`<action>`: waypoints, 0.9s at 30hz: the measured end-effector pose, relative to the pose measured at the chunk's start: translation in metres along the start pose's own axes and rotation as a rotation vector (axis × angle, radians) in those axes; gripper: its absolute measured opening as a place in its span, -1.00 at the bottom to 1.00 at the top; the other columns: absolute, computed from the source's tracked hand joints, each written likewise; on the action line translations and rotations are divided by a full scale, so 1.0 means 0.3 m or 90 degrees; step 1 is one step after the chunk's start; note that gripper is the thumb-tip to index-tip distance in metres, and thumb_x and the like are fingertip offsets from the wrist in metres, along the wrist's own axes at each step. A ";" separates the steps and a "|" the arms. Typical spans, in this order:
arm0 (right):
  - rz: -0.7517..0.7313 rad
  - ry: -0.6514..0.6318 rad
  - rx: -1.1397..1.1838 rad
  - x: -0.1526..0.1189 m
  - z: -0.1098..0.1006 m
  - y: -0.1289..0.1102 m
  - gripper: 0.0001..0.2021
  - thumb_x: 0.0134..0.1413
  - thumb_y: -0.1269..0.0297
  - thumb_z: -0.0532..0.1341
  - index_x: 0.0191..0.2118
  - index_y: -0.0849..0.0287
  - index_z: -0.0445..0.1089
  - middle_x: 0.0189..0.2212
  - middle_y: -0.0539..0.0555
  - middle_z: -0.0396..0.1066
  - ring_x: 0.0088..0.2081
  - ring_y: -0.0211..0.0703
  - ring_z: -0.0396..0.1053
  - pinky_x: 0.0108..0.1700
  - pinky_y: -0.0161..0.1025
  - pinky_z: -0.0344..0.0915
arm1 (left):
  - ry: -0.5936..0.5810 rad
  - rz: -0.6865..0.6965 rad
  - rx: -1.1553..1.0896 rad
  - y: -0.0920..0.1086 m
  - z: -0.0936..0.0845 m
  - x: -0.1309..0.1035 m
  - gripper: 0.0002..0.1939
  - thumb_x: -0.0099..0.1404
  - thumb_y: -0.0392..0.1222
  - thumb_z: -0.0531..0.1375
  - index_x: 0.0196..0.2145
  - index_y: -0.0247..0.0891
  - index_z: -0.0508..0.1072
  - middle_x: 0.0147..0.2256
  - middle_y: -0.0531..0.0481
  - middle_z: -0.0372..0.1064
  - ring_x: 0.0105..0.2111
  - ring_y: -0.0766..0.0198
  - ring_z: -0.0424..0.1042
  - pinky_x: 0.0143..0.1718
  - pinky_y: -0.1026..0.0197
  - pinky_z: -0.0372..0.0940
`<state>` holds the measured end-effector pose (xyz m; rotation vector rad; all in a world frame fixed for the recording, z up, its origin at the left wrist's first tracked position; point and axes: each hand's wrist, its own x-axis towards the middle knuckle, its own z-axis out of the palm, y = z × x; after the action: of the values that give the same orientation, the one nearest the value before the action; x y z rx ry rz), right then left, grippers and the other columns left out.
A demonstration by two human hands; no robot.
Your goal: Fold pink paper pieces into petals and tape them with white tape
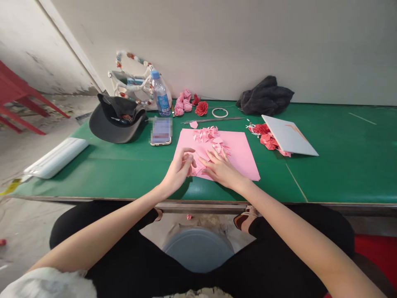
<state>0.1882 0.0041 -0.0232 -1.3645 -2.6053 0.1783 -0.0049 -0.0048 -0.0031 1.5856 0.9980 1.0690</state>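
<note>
A stack of pink paper sheets [243,153] lies on the green table in front of me. My right hand [221,167] rests palm down on the pink paper, fingers spread, and covers part of it. Over the left edge of the stack is my left hand [180,165], its index finger reaching out and the others loosely bent; no held thing shows in it. A folded pink piece seems to lie between the hands, partly hidden. Cut and folded pink paper petals [207,134] are heaped just beyond my fingers, and one loose petal [194,124] lies past the stack.
Left on the table [347,174] are a phone [161,131], a grey cap [114,118], a water bottle [161,95], a beaded bag [130,78] and a clear plastic roll [57,157]. Thin wires, a tape ring [220,112] and paper flowers [201,108] lie behind. A white board [291,134] leans on red flowers.
</note>
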 end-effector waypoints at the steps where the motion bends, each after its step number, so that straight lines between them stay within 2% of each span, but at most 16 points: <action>1: 0.002 -0.002 0.005 0.000 -0.001 0.004 -0.45 0.30 -0.03 -0.12 0.29 0.11 0.11 0.30 0.28 0.02 0.35 0.22 -0.17 0.28 0.27 -0.25 | 0.002 -0.002 0.004 0.001 -0.002 0.001 -0.76 0.40 -0.06 -0.01 -0.07 -0.21 0.24 -0.44 0.10 0.26 -0.60 0.43 0.25 -0.54 0.34 0.20; 4: 0.005 0.018 0.040 0.007 -0.006 0.020 -0.45 0.32 0.02 -0.10 0.29 0.20 0.08 0.27 0.27 0.09 0.34 0.19 -0.13 0.29 0.26 -0.22 | 0.005 -0.014 0.008 -0.001 -0.009 0.005 -0.75 0.39 -0.04 0.00 -0.08 -0.21 0.26 -0.44 0.10 0.26 -0.58 0.42 0.26 -0.54 0.34 0.21; 7: 0.003 0.102 0.129 0.012 -0.024 0.029 -0.54 0.32 0.15 -0.04 0.24 0.24 0.19 0.19 0.25 0.25 0.30 0.13 0.02 0.30 0.21 -0.14 | 0.019 -0.017 0.013 -0.007 -0.016 0.011 -0.75 0.34 -0.07 0.09 -0.08 -0.22 0.28 -0.39 0.07 0.28 -0.51 0.39 0.32 -0.50 0.34 0.24; 10: 0.019 0.210 0.309 0.007 -0.064 0.014 -0.66 0.30 0.24 0.01 0.07 0.13 0.39 0.04 0.14 0.43 0.15 0.01 0.29 0.23 0.07 0.11 | 0.058 -0.019 -0.004 -0.009 -0.021 0.022 -0.70 0.26 -0.11 0.18 -0.07 -0.24 0.32 -0.22 -0.02 0.33 -0.31 0.33 0.40 -0.32 0.28 0.33; 11: 0.024 0.221 0.385 0.004 -0.078 0.005 -0.69 0.29 0.23 0.03 0.02 0.09 0.43 -0.01 0.10 0.47 0.08 -0.03 0.36 0.17 0.02 0.21 | 0.066 -0.031 -0.027 -0.009 -0.022 0.026 -0.68 0.25 -0.11 0.20 -0.06 -0.25 0.33 -0.16 -0.06 0.34 -0.24 0.30 0.41 -0.24 0.25 0.34; 13: 0.008 0.203 0.512 -0.002 -0.102 -0.012 -0.74 0.25 0.25 0.08 -0.07 0.06 0.47 -0.08 0.06 0.51 -0.01 -0.08 0.43 0.08 -0.07 0.31 | 0.058 -0.074 -0.103 -0.007 -0.026 0.034 -0.63 0.24 -0.08 0.21 -0.04 -0.27 0.35 -0.11 -0.11 0.36 -0.15 0.24 0.42 -0.11 0.16 0.34; 15: -0.013 0.160 0.591 -0.006 -0.112 -0.024 -0.77 0.20 0.29 0.11 -0.12 0.08 0.49 -0.14 0.05 0.53 -0.05 -0.11 0.45 0.04 -0.10 0.34 | 0.025 -0.124 -0.177 -0.008 -0.030 0.039 -0.61 0.22 -0.05 0.24 -0.05 -0.30 0.40 -0.13 -0.13 0.39 -0.16 0.20 0.45 -0.08 0.11 0.35; 17: -0.010 0.134 0.623 -0.007 -0.110 -0.030 -0.76 0.16 0.34 0.13 -0.11 0.08 0.49 -0.11 0.05 0.51 -0.06 -0.12 0.45 0.03 -0.10 0.36 | 0.008 -0.154 -0.199 -0.012 -0.033 0.039 -0.62 0.16 -0.04 0.29 -0.13 -0.33 0.46 -0.20 -0.13 0.44 -0.25 0.20 0.47 -0.15 0.13 0.38; 19: 0.021 0.133 0.629 -0.006 -0.099 -0.032 -0.69 0.14 0.36 0.13 -0.01 0.07 0.43 -0.08 0.05 0.49 -0.10 -0.14 0.46 0.01 -0.09 0.38 | 0.023 -0.154 -0.168 -0.018 -0.033 0.036 -0.64 0.10 -0.05 0.34 -0.22 -0.33 0.49 -0.29 -0.10 0.46 -0.33 0.24 0.46 -0.26 0.18 0.39; 22: 0.076 0.158 0.627 -0.001 -0.078 -0.034 -0.59 0.11 0.33 0.18 0.11 0.09 0.32 -0.25 0.04 0.53 -0.26 -0.18 0.49 -0.08 -0.12 0.42 | 0.038 -0.107 -0.108 -0.018 -0.025 0.026 -0.65 0.06 -0.01 0.36 -0.29 -0.33 0.51 -0.35 -0.05 0.46 -0.37 0.26 0.44 -0.33 0.23 0.37; 24: 0.109 0.169 0.631 0.003 -0.065 -0.031 -0.64 0.07 0.28 0.23 0.03 0.14 0.37 -0.37 0.04 0.52 -0.32 -0.16 0.50 -0.13 -0.13 0.44 | 0.024 -0.097 -0.106 -0.014 -0.016 0.020 -0.64 0.10 0.04 0.32 -0.31 -0.33 0.51 -0.35 -0.05 0.45 -0.35 0.25 0.45 -0.31 0.22 0.39; 27: 0.142 0.171 0.655 0.009 -0.054 -0.020 -0.80 0.05 0.23 0.26 -0.20 0.18 0.45 -0.37 0.09 0.53 -0.33 -0.13 0.52 -0.19 -0.12 0.47 | -0.010 -0.147 -0.165 -0.008 -0.006 0.015 -0.57 0.22 0.13 0.19 -0.31 -0.36 0.51 -0.34 -0.10 0.47 -0.34 0.19 0.48 -0.27 0.14 0.42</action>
<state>0.1856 0.0033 -0.0058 -1.1255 -1.6646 1.0897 -0.0055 0.0003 -0.0042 1.2355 0.9633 0.9809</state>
